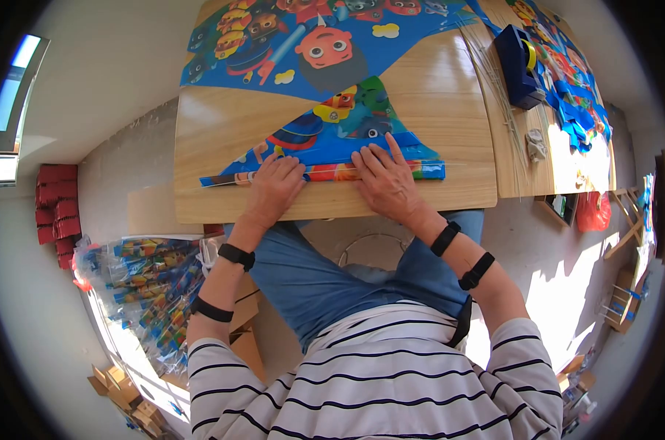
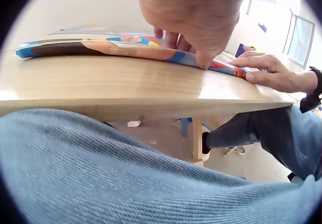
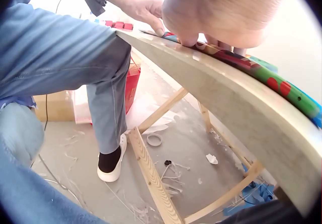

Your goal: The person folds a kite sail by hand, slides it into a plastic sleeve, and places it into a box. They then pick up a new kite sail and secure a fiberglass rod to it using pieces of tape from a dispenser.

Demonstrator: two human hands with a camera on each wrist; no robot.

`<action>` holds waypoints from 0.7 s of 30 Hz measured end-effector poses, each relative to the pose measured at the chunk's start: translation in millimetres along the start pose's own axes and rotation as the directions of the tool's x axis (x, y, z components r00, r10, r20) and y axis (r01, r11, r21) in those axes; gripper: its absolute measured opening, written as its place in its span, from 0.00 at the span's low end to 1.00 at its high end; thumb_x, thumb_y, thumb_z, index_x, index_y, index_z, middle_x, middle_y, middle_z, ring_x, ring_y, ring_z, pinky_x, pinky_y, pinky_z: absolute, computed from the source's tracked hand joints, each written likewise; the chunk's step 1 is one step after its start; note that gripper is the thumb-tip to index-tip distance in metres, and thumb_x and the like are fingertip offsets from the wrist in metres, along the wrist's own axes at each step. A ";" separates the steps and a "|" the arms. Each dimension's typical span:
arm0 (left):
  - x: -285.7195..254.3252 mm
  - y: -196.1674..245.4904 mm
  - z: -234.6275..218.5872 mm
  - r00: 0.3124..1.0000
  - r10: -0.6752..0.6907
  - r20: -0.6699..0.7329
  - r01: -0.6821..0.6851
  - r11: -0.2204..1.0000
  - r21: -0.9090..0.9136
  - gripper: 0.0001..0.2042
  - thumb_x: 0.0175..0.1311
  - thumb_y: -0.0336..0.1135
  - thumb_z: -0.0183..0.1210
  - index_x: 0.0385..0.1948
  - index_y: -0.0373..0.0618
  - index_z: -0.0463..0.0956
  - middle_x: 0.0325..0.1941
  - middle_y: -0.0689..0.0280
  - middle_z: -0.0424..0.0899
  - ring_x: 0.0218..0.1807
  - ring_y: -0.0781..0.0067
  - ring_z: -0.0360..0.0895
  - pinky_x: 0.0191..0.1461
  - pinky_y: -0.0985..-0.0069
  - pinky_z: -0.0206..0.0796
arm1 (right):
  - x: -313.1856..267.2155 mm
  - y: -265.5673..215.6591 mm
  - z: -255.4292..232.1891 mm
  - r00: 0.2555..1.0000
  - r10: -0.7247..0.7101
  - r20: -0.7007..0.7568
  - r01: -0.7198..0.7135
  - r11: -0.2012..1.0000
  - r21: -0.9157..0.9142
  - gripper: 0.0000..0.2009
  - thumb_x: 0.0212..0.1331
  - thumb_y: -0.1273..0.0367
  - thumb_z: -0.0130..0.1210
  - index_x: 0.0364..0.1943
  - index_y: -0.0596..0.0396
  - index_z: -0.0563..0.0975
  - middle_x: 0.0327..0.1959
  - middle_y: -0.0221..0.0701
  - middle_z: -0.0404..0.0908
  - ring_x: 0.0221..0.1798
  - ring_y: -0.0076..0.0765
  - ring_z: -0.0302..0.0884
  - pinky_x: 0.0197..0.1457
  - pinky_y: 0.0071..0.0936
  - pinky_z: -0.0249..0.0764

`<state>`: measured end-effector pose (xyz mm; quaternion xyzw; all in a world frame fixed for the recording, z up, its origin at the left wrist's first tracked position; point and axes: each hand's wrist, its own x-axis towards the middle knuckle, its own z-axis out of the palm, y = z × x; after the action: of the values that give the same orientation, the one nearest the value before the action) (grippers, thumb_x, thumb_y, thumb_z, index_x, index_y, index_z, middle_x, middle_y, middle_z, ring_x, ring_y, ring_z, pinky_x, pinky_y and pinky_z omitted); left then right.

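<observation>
Left hand and right hand pinch a part-rolled cartoon-print sheet.
Rolling seems underway; the flat span beyond the grip likely needs winding next.

Red boxes; window — bright; red bag

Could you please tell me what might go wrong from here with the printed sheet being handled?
The rolled edge might twist or loosen, since the left hand and right hand hold it inward of both ends, which lie free. It also lies near the front of the table, so it could slip over if pulled back.
</observation>
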<state>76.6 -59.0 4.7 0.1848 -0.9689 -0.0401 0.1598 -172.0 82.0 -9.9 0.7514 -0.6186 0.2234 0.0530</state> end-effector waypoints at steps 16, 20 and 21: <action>22.4 -22.3 -8.8 0.982 -0.156 0.104 0.177 0.956 -0.232 0.09 0.59 0.25 0.64 0.41 0.45 0.82 0.41 0.61 0.86 0.50 0.56 0.80 0.71 0.53 0.60 | 19.5 5.3 -2.4 0.979 0.161 -0.125 -0.150 0.984 0.095 0.06 0.57 0.68 0.63 0.35 0.51 0.78 0.28 0.30 0.81 0.41 0.39 0.79 0.78 0.69 0.51; 37.0 -29.8 -11.7 0.969 -0.182 0.165 0.225 0.926 -0.302 0.07 0.59 0.24 0.63 0.39 0.44 0.82 0.38 0.61 0.86 0.48 0.55 0.80 0.72 0.53 0.59 | 25.1 8.5 -6.3 0.976 0.186 -0.109 -0.178 0.981 0.079 0.07 0.57 0.66 0.64 0.33 0.51 0.78 0.27 0.30 0.81 0.41 0.41 0.78 0.74 0.71 0.54; 40.9 -29.9 -13.7 0.961 -0.195 0.194 0.247 0.921 -0.301 0.07 0.59 0.24 0.63 0.39 0.44 0.82 0.38 0.61 0.86 0.48 0.55 0.81 0.72 0.53 0.59 | 27.1 9.6 -6.0 0.976 0.199 -0.088 -0.193 0.979 0.069 0.07 0.57 0.65 0.64 0.33 0.51 0.79 0.28 0.30 0.81 0.41 0.42 0.78 0.73 0.71 0.54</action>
<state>55.4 -102.2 25.6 0.2608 -0.9317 -0.2306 0.1039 -179.2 57.5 4.5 0.6766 -0.6794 0.2815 0.0372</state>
